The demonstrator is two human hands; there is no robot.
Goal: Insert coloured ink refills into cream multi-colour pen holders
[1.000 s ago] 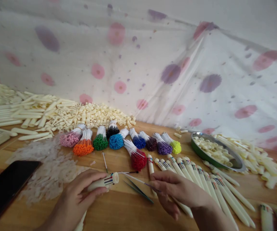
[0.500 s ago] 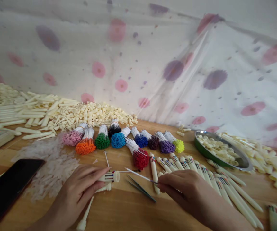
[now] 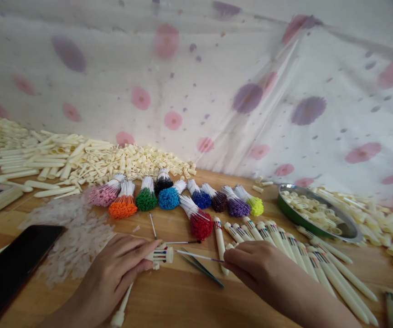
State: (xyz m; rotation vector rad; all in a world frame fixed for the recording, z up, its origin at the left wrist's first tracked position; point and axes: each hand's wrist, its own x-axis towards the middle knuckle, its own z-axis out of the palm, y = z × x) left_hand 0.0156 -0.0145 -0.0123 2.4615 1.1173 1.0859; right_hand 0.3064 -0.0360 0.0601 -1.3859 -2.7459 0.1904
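Note:
A cream slotted multicolor pen barrel top (image 3: 165, 255) with coloured sliders is pinched in my left hand (image 3: 117, 264), its open end facing right. My right hand (image 3: 261, 266) grips a thin white pen refill (image 3: 198, 255) by its darker end. The refill's free tip is just right of the barrel top's opening, apart from it. Under the refill lie dark tweezers (image 3: 207, 274). Loose refills, one a black-ended refill (image 3: 183, 242), rest close to my left fingers. Below that hand is a cream pen part (image 3: 124, 306).
Bundles of coloured refills, including a red bundle (image 3: 201, 226), stand across the middle. Finished-looking pens (image 3: 336, 282) lie at right by a green-sided metal dish (image 3: 283, 214). At left are a phone (image 3: 15, 273), clear plastic pieces (image 3: 69, 237) and a cream parts pile (image 3: 114, 159).
The refill tip has come down level with the barrel top's opening and is now close to it. My left hand has shifted slightly right and down with the barrel top.

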